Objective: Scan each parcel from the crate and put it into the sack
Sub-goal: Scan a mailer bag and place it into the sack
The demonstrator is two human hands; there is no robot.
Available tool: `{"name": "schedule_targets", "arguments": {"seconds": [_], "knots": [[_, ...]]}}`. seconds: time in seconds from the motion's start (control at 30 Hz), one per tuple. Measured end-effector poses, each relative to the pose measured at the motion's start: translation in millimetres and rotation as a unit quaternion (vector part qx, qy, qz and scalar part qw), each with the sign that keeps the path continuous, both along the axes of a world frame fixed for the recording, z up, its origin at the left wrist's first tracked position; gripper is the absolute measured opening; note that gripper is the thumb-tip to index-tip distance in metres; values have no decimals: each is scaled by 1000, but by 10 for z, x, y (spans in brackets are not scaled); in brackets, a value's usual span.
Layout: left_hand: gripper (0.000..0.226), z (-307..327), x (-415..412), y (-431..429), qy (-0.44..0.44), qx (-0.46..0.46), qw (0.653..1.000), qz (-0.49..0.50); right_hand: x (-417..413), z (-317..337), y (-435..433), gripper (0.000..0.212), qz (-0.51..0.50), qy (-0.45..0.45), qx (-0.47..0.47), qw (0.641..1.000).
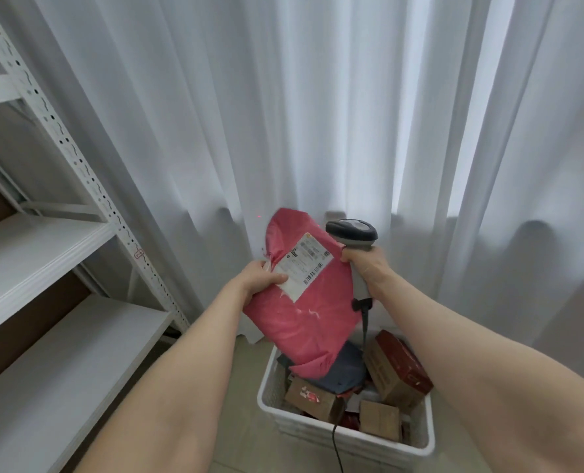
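My left hand (pixel 261 278) grips the left edge of a pink plastic mailer parcel (pixel 304 322) and holds it up above the crate, its white shipping label (pixel 304 264) facing me. My right hand (pixel 369 268) is closed around the handle of a grey barcode scanner (pixel 352 232), whose head points left over the label. The scanner's black cable hangs down toward the crate. The white plastic crate (pixel 270 394) stands on the floor below, with several parcels inside: brown cardboard boxes, a dark red box (pixel 403 365) and a dark blue bag (pixel 345 373). No sack is in view.
A white metal shelving unit (pixel 44 240) with bare shelves fills the left side. White curtains (pixel 317 114) hang close behind the crate and my hands. A small red laser dot shows on the curtain just left of the parcel's top. Tiled floor surrounds the crate.
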State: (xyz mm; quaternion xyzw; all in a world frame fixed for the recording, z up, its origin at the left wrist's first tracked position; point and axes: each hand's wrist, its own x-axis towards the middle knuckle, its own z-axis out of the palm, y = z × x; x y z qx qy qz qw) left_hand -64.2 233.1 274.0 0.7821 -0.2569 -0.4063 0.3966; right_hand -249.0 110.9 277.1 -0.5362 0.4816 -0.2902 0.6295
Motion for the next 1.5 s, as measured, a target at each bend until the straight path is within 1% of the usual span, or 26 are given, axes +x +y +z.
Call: {"name": "schedule_targets", "arguments": {"seconds": [0.03, 0.1, 0.17, 0.23, 0.37, 0.63, 0.7, 1.0, 1.23, 1.3, 1.5], "knots": [[28, -58, -17, -12, 1, -20, 999, 49, 14, 11, 33, 21, -7, -6, 4, 1000], [33, -171, -57, -22, 35, -41, 989, 134, 21, 37, 123, 13, 3, -41, 36, 999], [39, -255, -110, -5, 78, -49, 980, 178, 27, 48, 223, 10, 27, -78, 68, 994], [40, -332, -142, 19, 103, -56, 969, 216, 44, 53, 311, 9, 43, -87, 78, 992], [30, -379, -192, 88, 153, -62, 946, 277, 93, 119, 440, 12, 68, -89, 94, 989], [38, -411, -226, 65, 167, -75, 944, 275, 148, 303, 573, 9, 122, -58, 65, 989], [35, -425, -233, 60, 169, -73, 945, 271, 167, 339, 590, 10, 123, -49, 64, 989], [42, -453, -221, 30, 176, -66, 947, 260, 143, 466, 607, 7, 130, -16, 50, 990], [38, -508, -188, -11, 175, -56, 949, 256, 107, 557, 605, 6, 141, 12, 34, 989], [36, -518, -180, -14, 179, -55, 948, 256, 104, 568, 609, 8, 144, 13, 35, 989], [41, -550, -158, 2, 184, -54, 948, 254, 88, 572, 611, 15, 141, 11, 33, 989]]}}
